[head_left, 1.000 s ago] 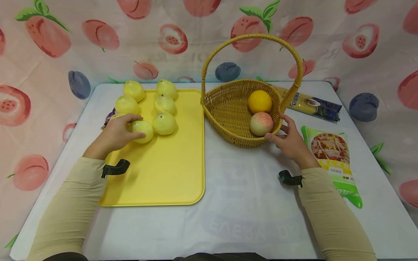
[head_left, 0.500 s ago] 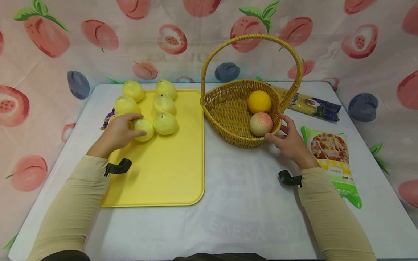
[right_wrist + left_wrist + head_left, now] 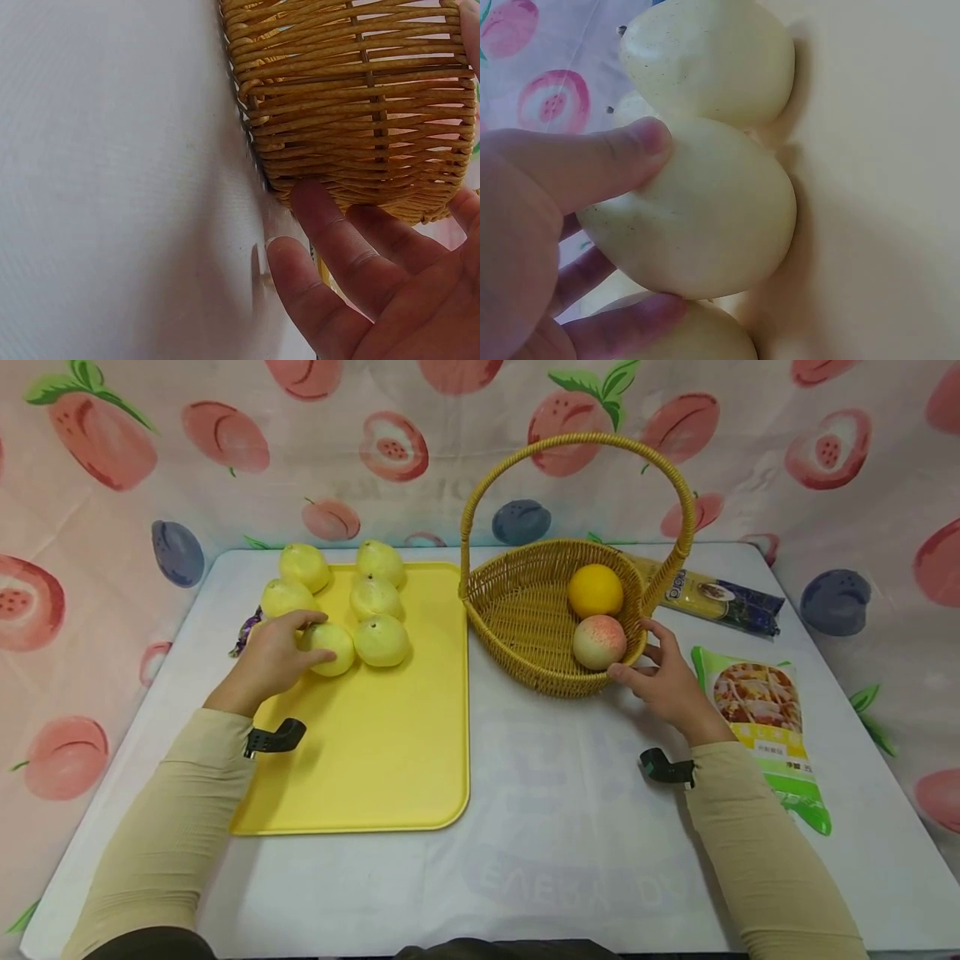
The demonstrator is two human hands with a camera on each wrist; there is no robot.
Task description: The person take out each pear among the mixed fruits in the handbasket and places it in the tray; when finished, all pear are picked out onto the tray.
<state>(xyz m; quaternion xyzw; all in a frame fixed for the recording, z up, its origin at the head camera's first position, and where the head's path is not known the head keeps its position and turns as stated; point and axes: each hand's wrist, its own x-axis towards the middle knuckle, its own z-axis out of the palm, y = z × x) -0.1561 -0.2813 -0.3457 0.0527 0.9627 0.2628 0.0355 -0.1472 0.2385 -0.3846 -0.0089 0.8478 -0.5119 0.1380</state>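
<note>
My left hand [image 3: 272,653] holds a pale yellow pear [image 3: 335,652] at the left of the yellow tray [image 3: 360,777]. In the left wrist view, the thumb lies on top of that pear [image 3: 705,217] and the fingers curve round its side. Several more pears [image 3: 382,641] stand in two rows beside and behind it. My right hand [image 3: 666,681] grips the right front rim of a wicker basket [image 3: 525,670], thumb over the rim. Its fingertips rest against the woven outer wall [image 3: 360,135] in the right wrist view. Inside the basket lie an orange [image 3: 595,591] and a peach [image 3: 600,643].
The basket's tall arched handle [image 3: 577,439] rises above it. Behind and right of it lies a pasta packet [image 3: 712,599]. A green and yellow food bag [image 3: 765,727] is right of my right hand. A purple wrapper [image 3: 246,631] shows at the tray's left.
My left hand and the pear it holds have shifted slightly away from me and to the right, close against the neighbouring pear. The right hand and basket stay in place.
</note>
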